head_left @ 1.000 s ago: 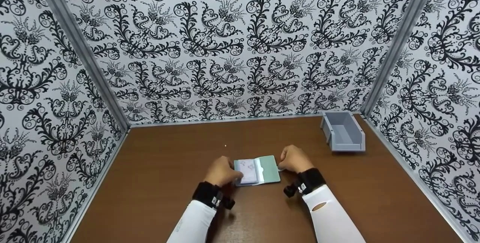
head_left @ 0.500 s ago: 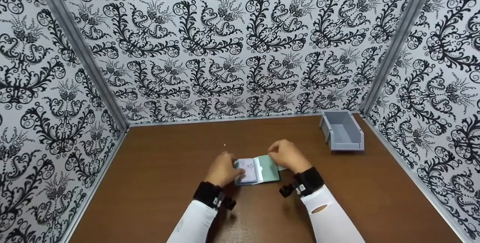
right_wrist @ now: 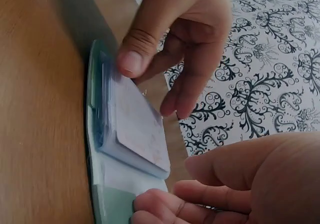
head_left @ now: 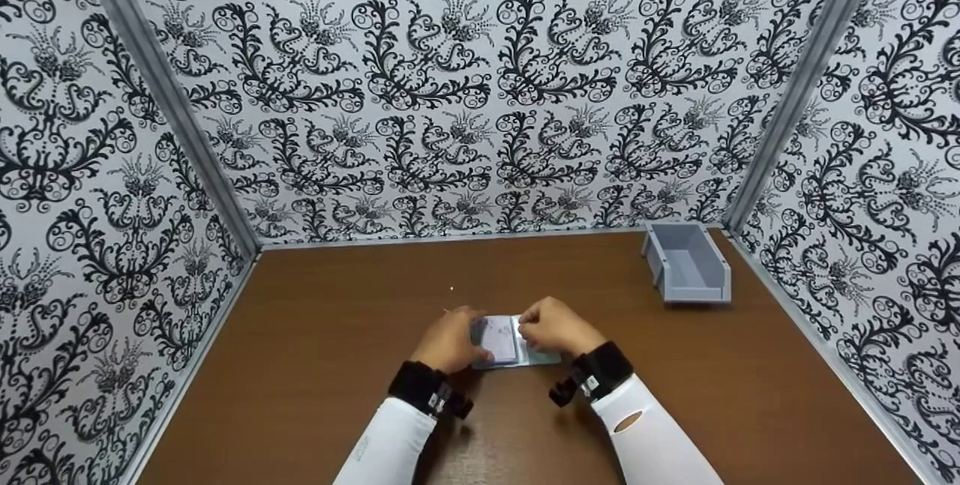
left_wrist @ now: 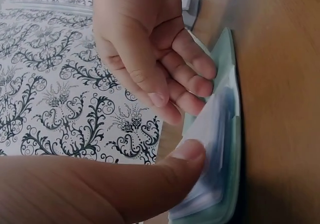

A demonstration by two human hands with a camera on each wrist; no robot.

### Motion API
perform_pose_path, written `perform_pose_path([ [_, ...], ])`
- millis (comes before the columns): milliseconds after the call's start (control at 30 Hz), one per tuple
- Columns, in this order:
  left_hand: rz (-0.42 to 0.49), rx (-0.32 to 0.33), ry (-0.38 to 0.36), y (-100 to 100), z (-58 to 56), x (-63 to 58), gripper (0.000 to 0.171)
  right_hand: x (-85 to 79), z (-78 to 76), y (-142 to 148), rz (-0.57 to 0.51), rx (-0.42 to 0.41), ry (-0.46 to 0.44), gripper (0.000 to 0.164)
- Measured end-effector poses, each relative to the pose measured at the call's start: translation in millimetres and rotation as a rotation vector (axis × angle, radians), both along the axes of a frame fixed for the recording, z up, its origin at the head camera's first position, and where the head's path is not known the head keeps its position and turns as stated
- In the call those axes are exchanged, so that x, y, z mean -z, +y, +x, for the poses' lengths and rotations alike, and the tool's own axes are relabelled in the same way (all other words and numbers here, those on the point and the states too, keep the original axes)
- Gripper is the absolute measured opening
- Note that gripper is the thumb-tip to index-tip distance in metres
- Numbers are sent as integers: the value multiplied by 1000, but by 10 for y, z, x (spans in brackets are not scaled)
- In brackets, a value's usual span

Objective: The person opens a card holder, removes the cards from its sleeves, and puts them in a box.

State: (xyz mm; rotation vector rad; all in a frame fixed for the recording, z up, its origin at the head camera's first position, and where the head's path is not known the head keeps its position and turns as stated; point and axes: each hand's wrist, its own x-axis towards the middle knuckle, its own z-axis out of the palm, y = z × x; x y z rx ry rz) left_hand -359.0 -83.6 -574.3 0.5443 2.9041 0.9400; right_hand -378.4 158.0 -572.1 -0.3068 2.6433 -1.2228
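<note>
An opened card holder (head_left: 497, 339) with a green cover and a stack of clear sleeves lies on the brown table. A pale printed card (right_wrist: 137, 124) shows in the top sleeve. My left hand (head_left: 450, 340) holds the sleeve side, thumb on the near part and fingers around the far edge. Over the right-hand cover flap (left_wrist: 223, 51) hovers my right hand (head_left: 553, 327), its fingers loosely bent with nothing seen between them. In the left wrist view its fingertips (left_wrist: 202, 86) come close to or touch the holder; I cannot tell which.
A grey plastic bin (head_left: 686, 264) stands at the back right of the table (head_left: 337, 305). A tiny white speck (head_left: 451, 288) lies beyond the holder. Patterned walls (head_left: 450, 95) enclose the table at the back and both sides.
My right hand has moved left from the flap's outer edge to over the middle of the holder. My left hand has shifted slightly right over the sleeves.
</note>
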Motion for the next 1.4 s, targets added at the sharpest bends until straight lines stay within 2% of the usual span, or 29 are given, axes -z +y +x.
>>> perform_pose_path([
  [133, 30, 30, 22, -12, 25, -12, 74, 17, -5, 3, -37, 14, -8, 25],
  [167, 37, 47, 53, -47, -48, 109, 74, 18, -1, -2, -40, 12, -2, 25],
  [267, 31, 46, 70, -44, -29, 93, 69, 34, 7, -14, -13, -5, 39, 23],
  [367, -10, 28, 71, -17, -37, 106, 64, 44, 15, -23, 9, -6, 77, 19],
  [400, -29, 11, 48, 27, 42, -14, 61, 49, 13, -22, 14, -4, 84, 18],
  [467, -63, 4, 52, 44, 43, -2, 59, 58, 12, -24, 11, 6, 85, 16],
  [667, -126, 57, 136, 65, 28, 54, 45, 88, 0, -25, -5, 9, 70, 17],
  [867, -186, 82, 202, 88, 39, 37, 45, 86, -26, -37, 2, 3, 85, 18],
  [1133, -168, 63, 161, 107, 40, 32, 46, 70, -4, -42, -60, 52, 33, 15],
  [1400, -113, 29, 97, 111, 43, 60, 45, 108, 49, -72, -203, 76, -60, 31],
])
